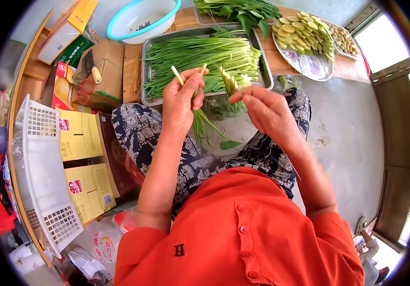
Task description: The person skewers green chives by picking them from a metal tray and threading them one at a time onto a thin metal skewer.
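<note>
Left hand [184, 97] grips stalks [200, 126], hiding their middles; right hand [268, 110] pinches a pale-tipped bunch [231, 84], lower end unclear.

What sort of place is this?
Looks like a food-prep corner, perhaps in a small shop, eatery or home; can't tell which. Clues: green stalks in a metal tray, sliced vegetables on a plate, and yellow cartons alongside.
</note>
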{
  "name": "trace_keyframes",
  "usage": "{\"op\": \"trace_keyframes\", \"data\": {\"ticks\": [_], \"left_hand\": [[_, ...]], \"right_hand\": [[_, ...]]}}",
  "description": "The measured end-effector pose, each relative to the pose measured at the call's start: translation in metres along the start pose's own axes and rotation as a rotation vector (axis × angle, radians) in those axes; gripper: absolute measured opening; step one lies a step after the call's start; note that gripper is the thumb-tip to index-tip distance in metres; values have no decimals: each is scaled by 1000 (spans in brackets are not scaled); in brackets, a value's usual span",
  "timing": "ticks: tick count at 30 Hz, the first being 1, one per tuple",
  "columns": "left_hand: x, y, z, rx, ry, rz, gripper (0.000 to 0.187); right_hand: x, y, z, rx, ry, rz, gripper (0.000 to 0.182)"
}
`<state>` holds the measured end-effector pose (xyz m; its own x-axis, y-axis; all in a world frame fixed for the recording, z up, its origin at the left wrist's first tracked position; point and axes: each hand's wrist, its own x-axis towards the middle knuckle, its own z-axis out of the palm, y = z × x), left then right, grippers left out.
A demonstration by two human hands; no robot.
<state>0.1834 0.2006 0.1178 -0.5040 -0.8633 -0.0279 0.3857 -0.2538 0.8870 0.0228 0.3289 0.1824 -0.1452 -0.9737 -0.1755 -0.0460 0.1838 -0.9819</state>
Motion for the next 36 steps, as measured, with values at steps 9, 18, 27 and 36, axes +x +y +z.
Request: {"op": "trace_keyframes", "data": {"ticks": [9,18,27,36], "left_hand": [[10,3,-7,-59,59,-34,27],[8,5,-9,-48,54,-29,28],[5,5,-14,-96,31,-23,25],[1,6,-16,-94,8,-21,24]], "right_hand": [[7,5,4,-46,-65,3,21],[12,13,10,-22,-94,-18,25],[11,9,12,-28,-110,36,22],[10,6,12,-44,-126,20,21]]}}
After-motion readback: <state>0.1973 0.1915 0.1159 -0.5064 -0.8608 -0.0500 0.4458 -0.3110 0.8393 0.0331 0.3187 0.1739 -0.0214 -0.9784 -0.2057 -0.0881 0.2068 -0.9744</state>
